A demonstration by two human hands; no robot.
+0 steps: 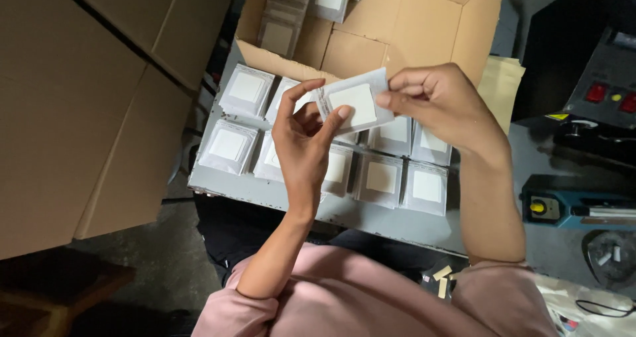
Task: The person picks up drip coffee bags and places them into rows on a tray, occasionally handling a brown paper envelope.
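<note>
Your pink sleeves (344, 297) sat nearest the lens, both forearms rising from them toward the work. Left hand (301, 141) was upright, palm turned toward you, thumb and forefinger curled and pinching the left edge of a small clear packet (354, 102) with a white square insert. Right hand (437, 102) came in from the right, fingers bunched, pinching the same packet at its right edge. So the packet was held between both hands, lifted above the grey tray (344, 211), tilted slightly, flat face toward you.

Under your hands, the tray carried rows of matching white-square packets (404, 181), lying flat and overlapping side by side; two rows showed, the middle ones partly hidden by your left hand. The tray's bare front lip ran across just above your lap.

Right of the tray, a blue device with a yellow knob (540, 208) sat on the dark surface, and farther back a dark machine with red buttons (606, 92).

Behind the tray, an open cardboard box (424, 25) stood with its flaps up, more packets stacked on edge in its far left corner (285, 12). A large closed carton (79, 105) filled the left side, well apart from your hands.
</note>
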